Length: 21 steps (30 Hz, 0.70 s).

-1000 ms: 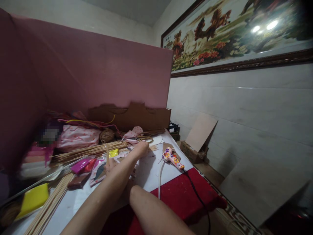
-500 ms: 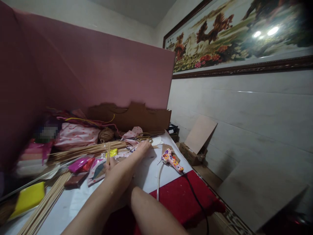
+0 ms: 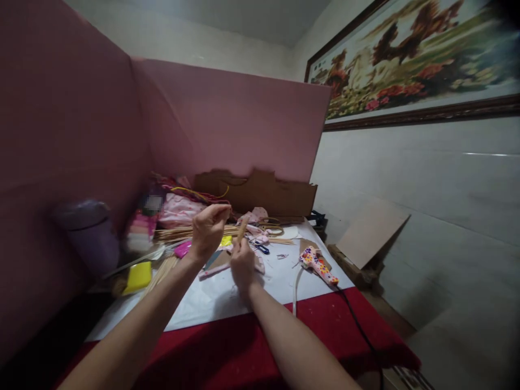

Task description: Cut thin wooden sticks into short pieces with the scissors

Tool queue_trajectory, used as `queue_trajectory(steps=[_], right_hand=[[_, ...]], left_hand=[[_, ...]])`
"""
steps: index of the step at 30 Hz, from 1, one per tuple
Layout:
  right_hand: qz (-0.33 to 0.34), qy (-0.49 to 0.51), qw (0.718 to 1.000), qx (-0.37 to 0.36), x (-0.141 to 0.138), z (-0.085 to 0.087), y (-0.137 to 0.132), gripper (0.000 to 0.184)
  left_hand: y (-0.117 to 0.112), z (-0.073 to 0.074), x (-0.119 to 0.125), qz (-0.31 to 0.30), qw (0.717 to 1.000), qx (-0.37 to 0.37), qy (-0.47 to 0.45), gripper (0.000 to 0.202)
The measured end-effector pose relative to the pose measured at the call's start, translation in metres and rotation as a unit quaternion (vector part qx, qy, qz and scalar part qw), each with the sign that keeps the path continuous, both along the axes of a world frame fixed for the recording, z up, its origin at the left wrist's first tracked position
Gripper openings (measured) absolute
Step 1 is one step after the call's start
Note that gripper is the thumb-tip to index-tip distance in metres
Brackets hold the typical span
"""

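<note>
My left hand (image 3: 209, 230) is raised above the worktop with its fingers pinched together; whatever is between them is too small or hidden to make out. Beside it, lower and to the right, my right hand (image 3: 244, 266) is closed around a short, pale wooden stick (image 3: 241, 230) that points upward. Behind and under the right hand lies a flat piece with a pink spotted fabric edge (image 3: 213, 272), partly covered by the hand. Dark blue-handled scissors (image 3: 262, 248) rest just past it.
A floral hot glue gun (image 3: 319, 265) with a black cable lies at the right. Bundles of thin bamboo sticks (image 3: 174, 234), a yellow packet (image 3: 138, 277) and pink spotted cloth (image 3: 179, 210) crowd the left and back. Torn cardboard (image 3: 260, 194) stands behind.
My arms have uncrossed: the left hand has come back from the far right and up, while the right hand has moved right with the stick. The view has turned left.
</note>
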State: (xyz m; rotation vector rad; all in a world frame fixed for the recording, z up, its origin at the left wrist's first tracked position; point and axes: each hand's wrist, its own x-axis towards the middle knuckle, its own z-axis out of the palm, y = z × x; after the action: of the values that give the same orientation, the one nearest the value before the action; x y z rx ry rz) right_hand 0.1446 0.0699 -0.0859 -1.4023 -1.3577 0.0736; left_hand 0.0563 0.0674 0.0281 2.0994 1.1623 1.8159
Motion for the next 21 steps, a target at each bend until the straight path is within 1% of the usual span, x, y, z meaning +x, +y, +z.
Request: queue_trajectory(steps=[1, 2, 4, 6, 8, 11, 14, 17, 21], right_hand=[[-0.019, 0.016, 1.0, -0.009, 0.002, 0.002, 0.001, 0.02], [-0.03, 0.026, 0.999, -0.015, 0.004, 0.003, 0.002, 0.019], [-0.039, 0.04, 0.998, -0.014, 0.008, 0.003, 0.005, 0.019], [-0.041, 0.053, 0.998, -0.002, 0.011, 0.002, 0.007, 0.021], [-0.051, 0.06, 0.997, 0.012, 0.016, 0.001, 0.009, 0.024], [-0.08, 0.064, 0.994, 0.029, 0.024, 0.001, 0.011, 0.026], [-0.092, 0.075, 0.992, 0.047, 0.031, 0.001, 0.013, 0.027], [-0.08, 0.081, 0.991, 0.07, 0.034, 0.002, 0.014, 0.026], [-0.06, 0.087, 0.989, 0.099, 0.032, 0.005, 0.01, 0.028]], left_hand=[[-0.001, -0.011, -0.015, 0.036, 0.997, -0.045, 0.042, 0.019], [-0.001, -0.023, -0.027, 0.054, 0.988, -0.1, 0.106, 0.018], [-0.001, -0.049, -0.044, 0.076, 0.954, -0.186, 0.223, 0.02], [-0.003, -0.07, -0.051, 0.075, 0.92, -0.215, 0.319, 0.028], [-0.007, -0.082, -0.05, 0.09, 0.902, -0.22, 0.36, 0.03], [-0.014, -0.087, -0.045, 0.119, 0.896, -0.229, 0.36, 0.029], [-0.014, -0.088, -0.04, 0.121, 0.9, -0.243, 0.342, 0.029], [-0.009, -0.091, -0.03, 0.092, 0.908, -0.252, 0.321, 0.026], [-0.001, -0.094, -0.014, 0.029, 0.921, -0.24, 0.305, 0.026]])
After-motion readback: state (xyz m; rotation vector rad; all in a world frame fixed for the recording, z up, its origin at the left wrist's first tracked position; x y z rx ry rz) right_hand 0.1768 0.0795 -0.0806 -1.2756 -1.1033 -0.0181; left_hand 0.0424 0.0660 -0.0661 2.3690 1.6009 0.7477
